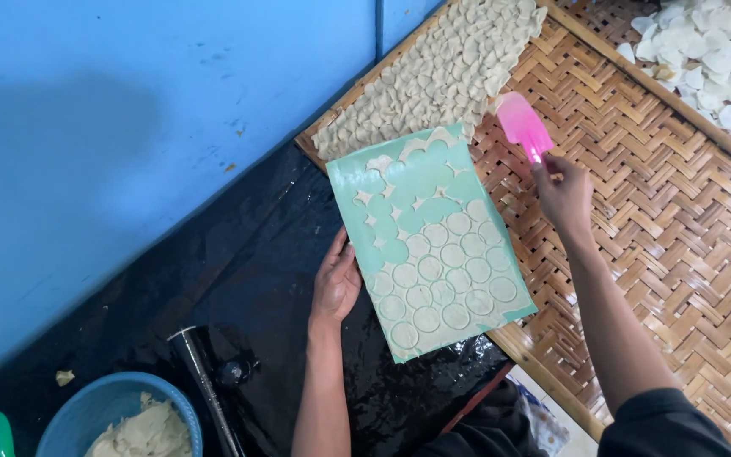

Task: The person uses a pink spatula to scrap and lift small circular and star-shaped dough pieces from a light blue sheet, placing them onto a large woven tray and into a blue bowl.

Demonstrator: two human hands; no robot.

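Head view: left hand (336, 283) lies spread, steadying the green sheet (399, 245) of cut dough rounds (442, 283) at its 9 o'clock edge. Right hand (563, 195) pinches a pink spatula (524, 125) at 2 o'clock, over the woven tray (662, 245). Careless scraping could tear rounds.

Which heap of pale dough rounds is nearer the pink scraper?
The overlapping beige heap of dough rounds on the near woven bamboo tray, just left of the pink scraper; the whiter heap lies farther right.

Left hand (337, 283) lies flat, fingers spread; right hand (563, 193) raised, grip closed.
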